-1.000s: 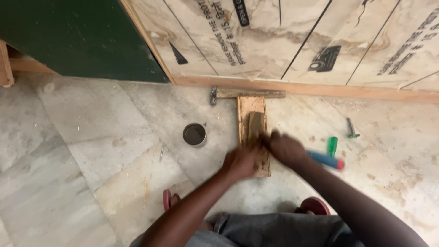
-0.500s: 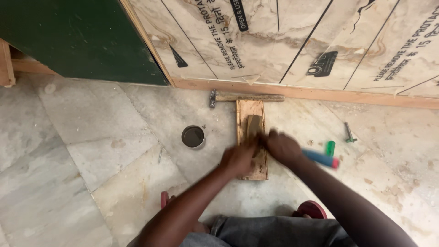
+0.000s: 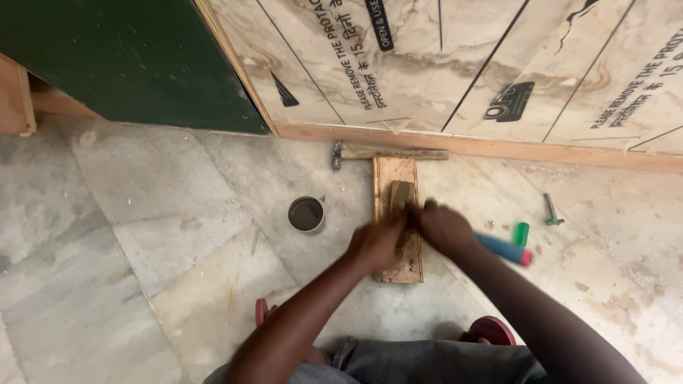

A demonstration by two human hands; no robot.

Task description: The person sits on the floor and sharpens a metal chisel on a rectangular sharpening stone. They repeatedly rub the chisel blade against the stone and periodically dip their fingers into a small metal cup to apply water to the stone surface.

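Fingers of both hands, left hand and right hand, close together on a small dark block lying on a wooden board on the stone floor, hammer just beyond, round tin nearby

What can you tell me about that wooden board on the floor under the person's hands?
The wooden board is a short, pale plank, rough and stained, lying flat on the marble floor, its far end by a hammer. A darker flat block lies along its top. The left hand and right hand press on its middle, hiding that part.
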